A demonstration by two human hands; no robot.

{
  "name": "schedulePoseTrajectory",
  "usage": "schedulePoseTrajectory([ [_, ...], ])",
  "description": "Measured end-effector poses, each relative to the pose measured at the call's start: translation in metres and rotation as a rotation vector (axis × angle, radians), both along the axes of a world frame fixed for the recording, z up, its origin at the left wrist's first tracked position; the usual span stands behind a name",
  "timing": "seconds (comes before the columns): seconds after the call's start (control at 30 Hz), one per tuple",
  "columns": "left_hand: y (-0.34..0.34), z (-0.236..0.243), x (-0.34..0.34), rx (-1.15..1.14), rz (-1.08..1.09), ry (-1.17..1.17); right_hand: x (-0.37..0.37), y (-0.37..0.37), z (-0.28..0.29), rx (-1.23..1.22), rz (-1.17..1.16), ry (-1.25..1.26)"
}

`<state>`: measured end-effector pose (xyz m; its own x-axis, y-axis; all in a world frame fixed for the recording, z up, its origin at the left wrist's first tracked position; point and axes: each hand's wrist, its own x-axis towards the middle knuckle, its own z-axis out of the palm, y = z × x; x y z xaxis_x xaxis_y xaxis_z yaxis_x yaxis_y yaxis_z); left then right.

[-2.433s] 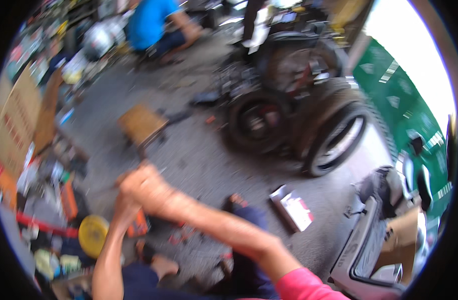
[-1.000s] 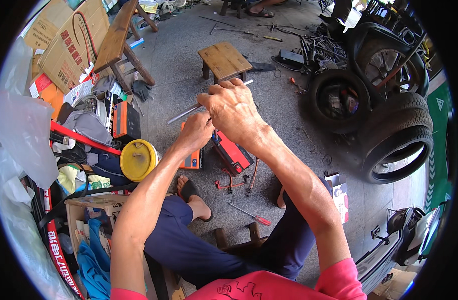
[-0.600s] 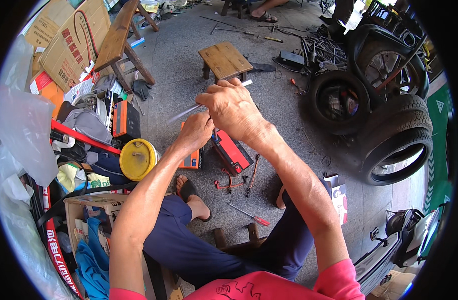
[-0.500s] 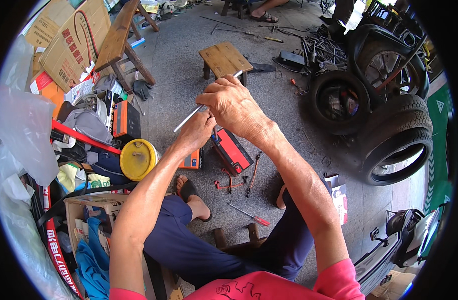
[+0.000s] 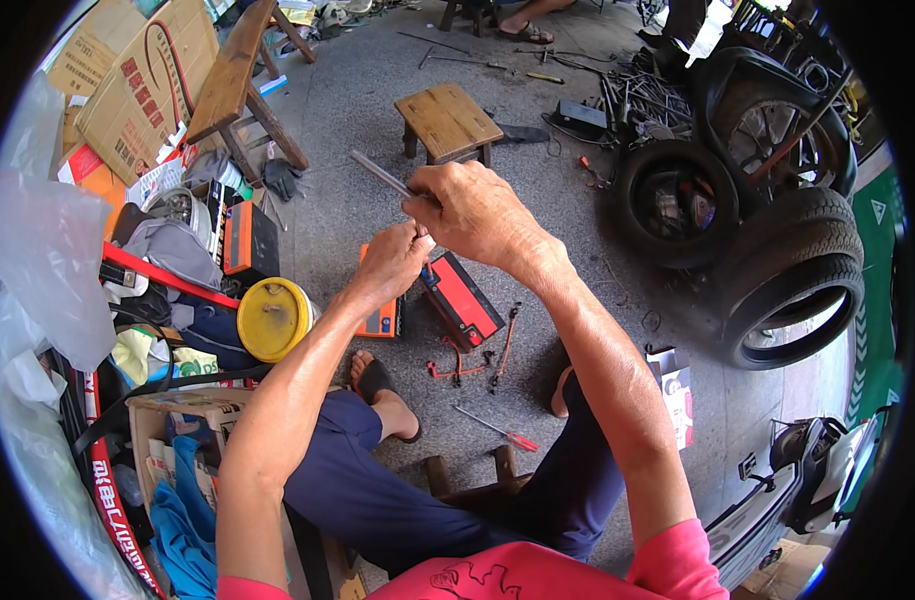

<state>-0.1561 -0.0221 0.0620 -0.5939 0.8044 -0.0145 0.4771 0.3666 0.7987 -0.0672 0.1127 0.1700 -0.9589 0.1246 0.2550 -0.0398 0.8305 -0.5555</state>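
My right hand (image 5: 477, 215) is closed on a metal bar (image 5: 380, 171), whose free end points up and to the left. Just below it, my left hand (image 5: 387, 262) is closed round what looks like an upright tool shaft, mostly hidden by my fingers. Beyond my hands a red-and-black battery (image 5: 465, 305) lies on the floor, with an orange battery (image 5: 377, 322) partly hidden behind my left hand. Loose red and black wire leads (image 5: 455, 368) and a red-handled screwdriver (image 5: 519, 440) lie below them.
A small wooden stool (image 5: 447, 112) stands ahead. Tyres (image 5: 792, 315) and scattered tools (image 5: 617, 105) are at right. At left are a yellow-lidded bucket (image 5: 274, 318), cardboard (image 5: 137, 110), a bench (image 5: 227, 95) and clutter. Another person's sandalled foot (image 5: 527, 33) shows at the top.
The bar has swung from slanting low-left to high-right, round to pointing up-left. My right hand has shifted slightly right with it, while my left hand stays in nearly the same place.
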Motion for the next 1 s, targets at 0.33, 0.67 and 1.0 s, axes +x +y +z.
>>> schedulePoseTrajectory([
  [0.33,-0.001,0.0,0.002,0.149,-0.004,-0.113,-0.003,-0.015,-0.001,-0.063,-0.301,0.142],
  [0.67,-0.006,0.007,-0.009,0.015,-0.042,0.112,-0.004,-0.006,-0.014,0.395,-0.009,0.433],
  [1.0,0.0,0.006,0.004,0.113,-0.072,-0.064,0.003,-0.008,0.002,0.495,-0.076,0.2],
])
